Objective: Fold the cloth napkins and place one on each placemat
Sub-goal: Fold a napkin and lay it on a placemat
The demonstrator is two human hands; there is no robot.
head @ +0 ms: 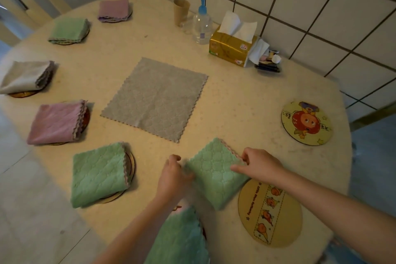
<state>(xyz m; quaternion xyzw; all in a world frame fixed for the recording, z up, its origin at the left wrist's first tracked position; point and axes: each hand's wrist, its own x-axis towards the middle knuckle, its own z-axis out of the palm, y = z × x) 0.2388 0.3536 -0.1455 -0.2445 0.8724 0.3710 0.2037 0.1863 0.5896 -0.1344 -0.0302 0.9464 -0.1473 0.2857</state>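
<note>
Folded green napkin (215, 174) lies on the table (246, 96) between both hands: the left hand (171, 174) pinches its left corner, the right hand (260, 166) pinches its pink-trimmed right edge. Just below the right hand sits 1 bare round placemat (271, 213); beyond the hands, a grey napkin (155, 98) lies unfolded.

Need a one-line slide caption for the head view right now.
Both hands grip a folded green napkin beside two bare placemats; one grey cloth lies unfolded mid-table.
</note>
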